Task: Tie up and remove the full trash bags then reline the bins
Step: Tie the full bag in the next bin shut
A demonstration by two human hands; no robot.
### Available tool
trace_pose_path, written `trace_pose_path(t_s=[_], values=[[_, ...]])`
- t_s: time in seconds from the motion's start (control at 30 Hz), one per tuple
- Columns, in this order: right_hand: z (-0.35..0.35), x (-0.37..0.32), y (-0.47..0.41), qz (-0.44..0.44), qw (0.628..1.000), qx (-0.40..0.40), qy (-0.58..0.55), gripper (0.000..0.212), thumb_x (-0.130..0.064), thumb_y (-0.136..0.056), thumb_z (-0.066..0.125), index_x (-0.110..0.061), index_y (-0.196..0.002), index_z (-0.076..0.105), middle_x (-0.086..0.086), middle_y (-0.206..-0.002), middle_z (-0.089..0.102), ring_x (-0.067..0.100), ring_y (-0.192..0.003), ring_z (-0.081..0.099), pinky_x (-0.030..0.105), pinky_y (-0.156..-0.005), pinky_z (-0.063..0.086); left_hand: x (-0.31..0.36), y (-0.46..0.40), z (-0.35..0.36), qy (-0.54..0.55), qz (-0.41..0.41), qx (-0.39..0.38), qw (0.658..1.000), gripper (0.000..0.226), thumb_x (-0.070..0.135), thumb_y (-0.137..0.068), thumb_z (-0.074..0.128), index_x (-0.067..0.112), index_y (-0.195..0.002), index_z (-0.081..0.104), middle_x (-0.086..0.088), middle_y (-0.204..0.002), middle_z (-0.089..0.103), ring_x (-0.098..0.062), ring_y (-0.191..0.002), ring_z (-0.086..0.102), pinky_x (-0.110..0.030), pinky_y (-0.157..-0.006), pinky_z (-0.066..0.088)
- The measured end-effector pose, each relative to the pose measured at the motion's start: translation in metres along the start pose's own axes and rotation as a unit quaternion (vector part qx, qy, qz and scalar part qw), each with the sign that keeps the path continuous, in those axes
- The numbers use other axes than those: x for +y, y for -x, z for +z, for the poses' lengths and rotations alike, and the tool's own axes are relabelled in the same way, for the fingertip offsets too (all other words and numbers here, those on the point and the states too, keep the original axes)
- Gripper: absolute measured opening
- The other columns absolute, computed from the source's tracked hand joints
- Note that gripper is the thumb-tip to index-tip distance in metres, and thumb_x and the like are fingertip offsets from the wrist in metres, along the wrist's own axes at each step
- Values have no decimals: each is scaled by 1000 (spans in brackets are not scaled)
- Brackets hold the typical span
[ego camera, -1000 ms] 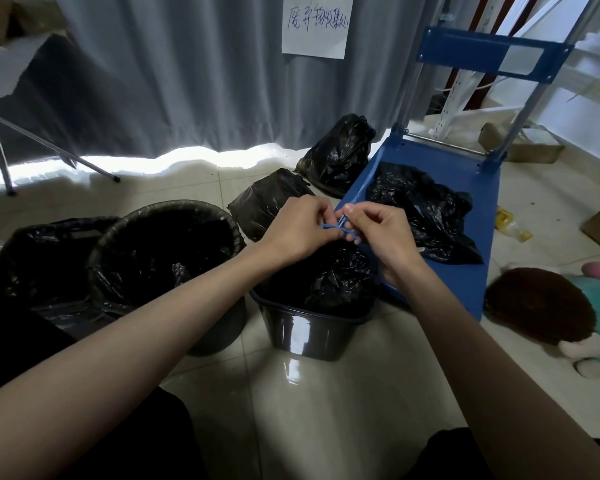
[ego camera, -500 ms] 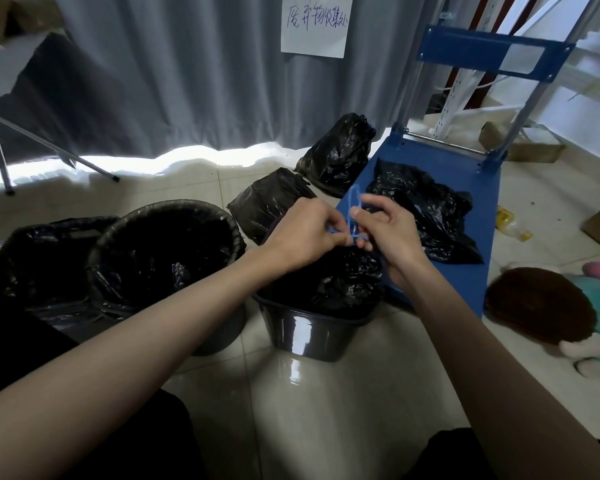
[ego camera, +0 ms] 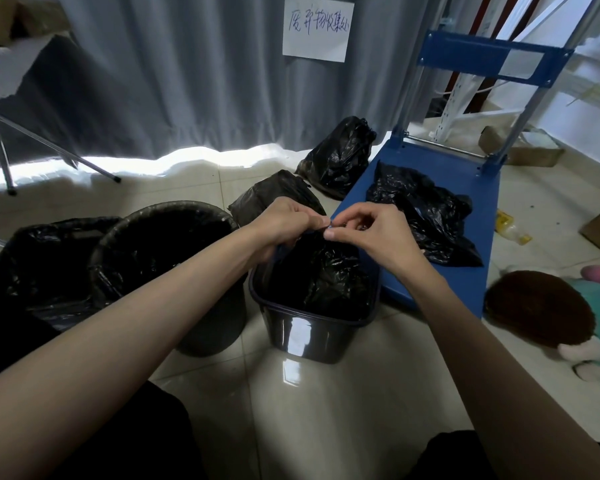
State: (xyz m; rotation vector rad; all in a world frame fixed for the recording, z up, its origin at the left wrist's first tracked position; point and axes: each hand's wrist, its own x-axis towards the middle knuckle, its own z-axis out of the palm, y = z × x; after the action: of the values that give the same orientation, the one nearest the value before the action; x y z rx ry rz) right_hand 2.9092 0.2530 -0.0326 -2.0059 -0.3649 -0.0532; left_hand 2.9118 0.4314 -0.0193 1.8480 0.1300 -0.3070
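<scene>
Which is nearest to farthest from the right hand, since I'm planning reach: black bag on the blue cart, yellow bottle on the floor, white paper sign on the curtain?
1. Black bag on the blue cart, just right of the right hand.
2. Yellow bottle, farther right on the floor.
3. White paper sign, high on the curtain.

I see glossy black bags (ego camera: 329, 271) in a shiny dark grey bin (ego camera: 309, 337), centre frame. A tiny blue tie (ego camera: 330, 226) sits between my hands. Blue cart (ego camera: 465, 181) at right, plain grey curtain (ego camera: 153, 74) along the top, white sign (ego camera: 318, 27) with dark handwriting, beige floor tiles (ego camera: 326, 410), brown, teal and pink plush (ego camera: 548, 313) at lower right.
</scene>
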Motion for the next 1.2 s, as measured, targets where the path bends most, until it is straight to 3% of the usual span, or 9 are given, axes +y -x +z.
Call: trace_pose_path(t_s=[0.23, 0.33, 0.4, 0.5, 0.73, 0.83, 0.97, 1.07, 1.2], values=[[9, -2, 1, 17, 996, 10, 84, 8, -21, -81, 79, -20, -75, 75, 11, -72, 65, 11, -62, 50, 12, -56, 38, -1, -3, 2, -1, 7, 12, 1000, 9, 19, -85, 73, 12, -84, 78, 1, -61, 68, -2, -40, 52, -12, -38, 38], [6, -4, -2, 47, 995, -5, 83, 19, -27, -90, 68, -18, -74, 72, -2, -71, 61, 8, -65, 49, 18, -63, 37, -2, -7, 0, -2, 36, 21, 999, 7, 16, -84, 74, 10, -82, 76, -15, -89, 75, -15, -75, 65, -31, -79, 56], [2, -6, -5, 68, 997, 12, 47, 27, -29, -94, 62, -19, -69, 67, -7, -74, 62, 7, -72, 54, 23, -72, 41, -2, -7, 0, -9, 60, 22, 998, 6, 13, -84, 74, 7, -84, 75, -4, -75, 74, -9, -75, 63, -32, -89, 53], [-4, -7, -5, 84, 996, 28, 0, 32, -30, -95, 60, -20, -64, 60, -3, -65, 61, 6, -65, 52, 24, -70, 42, -1, -9, 0, -36, 84, 26, 996, 11, 9, -88, 70, 1, -95, 73, 18, -49, 58, 7, -53, 53, -19, -77, 51], [-15, 1, -4, 113, 984, -5, 140, 32, -25, -95, 62, -19, -63, 59, -11, -59, 48, 1, -55, 42, 14, -53, 32, -11, -12, -9, -158, 94, 46, 982, 10, 14, -88, 70, 17, -78, 67, 9, -68, 59, -5, -67, 54, -21, -73, 44], [-26, 8, -2, 173, 960, -82, 206, 33, -20, -94, 64, -14, -62, 56, -10, -65, 56, 1, -60, 47, 14, -53, 34, -20, -15, -24, -397, 89, 100, 908, 20, 15, -86, 65, 26, -71, 59, 6, -84, 67, -17, -85, 62, -35, -79, 50], [-22, 17, 6, 207, 929, -183, 246, 29, -21, -93, 63, -13, -67, 53, 2, -64, 49, 15, -66, 45, 25, -57, 35, -32, -12, -21, -495, 93, 126, 855, 12, 15, -79, 64, 24, -75, 57, -4, -96, 65, -31, -92, 63, -35, -67, 43], [-17, 23, 7, 219, 935, -167, 222, 25, -27, -95, 62, -13, -74, 61, 0, -63, 65, 10, -60, 54, 23, -58, 41, -33, -16, -26, -482, 114, 122, 860, 8, 19, -83, 68, 24, -78, 64, 1, -93, 65, -25, -91, 63, -35, -72, 47], [-8, 26, 5, 240, 959, -143, 52, 29, -34, -91, 68, -15, -93, 47, 11, -78, 75, 14, -56, 64, 24, -52, 46, -30, -18, -35, -473, 188, 148, 848, 9, 37, -82, 72, 30, -82, 66, 10, -89, 57, -14, -95, 53, -37, -88, 40]])
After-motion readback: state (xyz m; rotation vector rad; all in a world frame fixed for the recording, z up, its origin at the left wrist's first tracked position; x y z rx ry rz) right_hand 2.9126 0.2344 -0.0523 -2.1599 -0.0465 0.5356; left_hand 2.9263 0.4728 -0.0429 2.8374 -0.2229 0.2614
